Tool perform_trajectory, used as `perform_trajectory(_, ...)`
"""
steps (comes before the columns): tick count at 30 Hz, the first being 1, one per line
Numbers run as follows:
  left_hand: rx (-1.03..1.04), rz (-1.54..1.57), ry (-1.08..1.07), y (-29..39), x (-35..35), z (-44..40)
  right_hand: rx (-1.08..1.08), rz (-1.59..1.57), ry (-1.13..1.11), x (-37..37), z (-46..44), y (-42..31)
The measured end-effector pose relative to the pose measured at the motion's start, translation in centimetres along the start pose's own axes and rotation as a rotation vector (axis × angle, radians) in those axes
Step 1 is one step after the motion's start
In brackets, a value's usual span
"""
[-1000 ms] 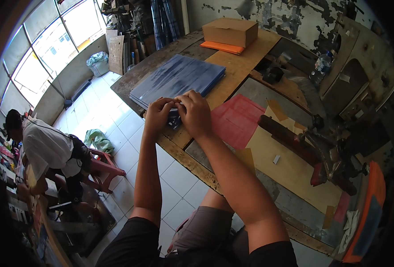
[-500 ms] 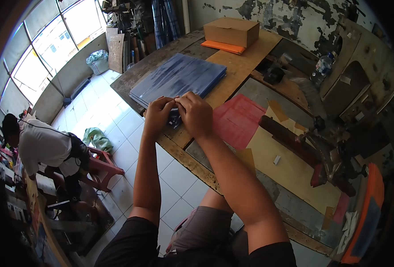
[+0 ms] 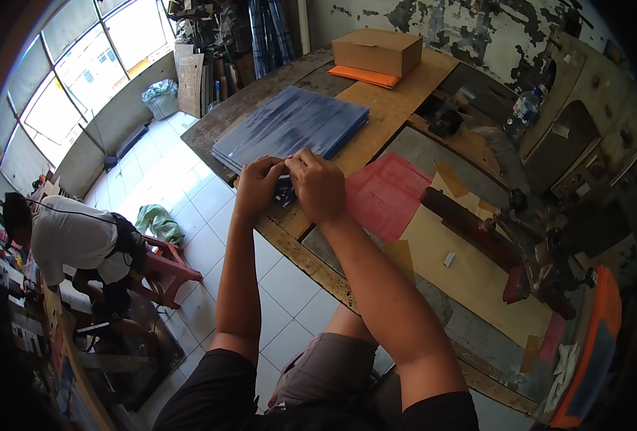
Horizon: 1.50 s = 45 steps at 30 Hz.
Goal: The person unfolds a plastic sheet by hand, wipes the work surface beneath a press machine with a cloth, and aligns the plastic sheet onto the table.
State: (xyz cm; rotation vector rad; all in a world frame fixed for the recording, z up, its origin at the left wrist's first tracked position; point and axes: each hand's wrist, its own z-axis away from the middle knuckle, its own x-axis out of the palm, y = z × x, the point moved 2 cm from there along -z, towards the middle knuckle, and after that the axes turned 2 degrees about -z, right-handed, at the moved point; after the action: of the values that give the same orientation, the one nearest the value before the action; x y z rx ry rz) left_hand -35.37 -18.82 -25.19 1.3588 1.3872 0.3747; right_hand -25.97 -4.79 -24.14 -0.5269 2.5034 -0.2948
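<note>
My left hand (image 3: 258, 185) and my right hand (image 3: 318, 187) meet at the near edge of a stack of bluish, clear-looking sheets (image 3: 289, 122) on the table. Both are closed, with fingertips pinched close together. Whatever lies between the fingers is too small or too hidden to make out. Just below the fingertips, partly covered by my hands, is a cluster of small dark, shiny pieces (image 3: 284, 195). To the right of my right hand, a red translucent sheet (image 3: 386, 194) lies flat.
A cardboard box (image 3: 376, 54) sits on an orange packet (image 3: 363, 77) at the table's far side. A clamp-like metal fixture (image 3: 530, 251) stands on the right over a pale yellow board (image 3: 469, 273). Another person (image 3: 77, 233) bends over a bench at left, near a red stool (image 3: 171, 269).
My hands stay together at the stack's edge, with only slight finger movement. The whole view has shifted a little.
</note>
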Motion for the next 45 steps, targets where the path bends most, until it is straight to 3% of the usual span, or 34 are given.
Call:
perform_trajectory(24, -0.004, 0.014, -0.007, 0.1, -0.1, 0.1, 0.059, -0.094, 0.035, -0.2, 0.0, 0.3)
perform_trajectory(45, -0.043, 0.111, -0.032, 0.0, -0.3, 0.0, 0.075, -0.110, -0.068, 0.3, 0.0, 0.1)
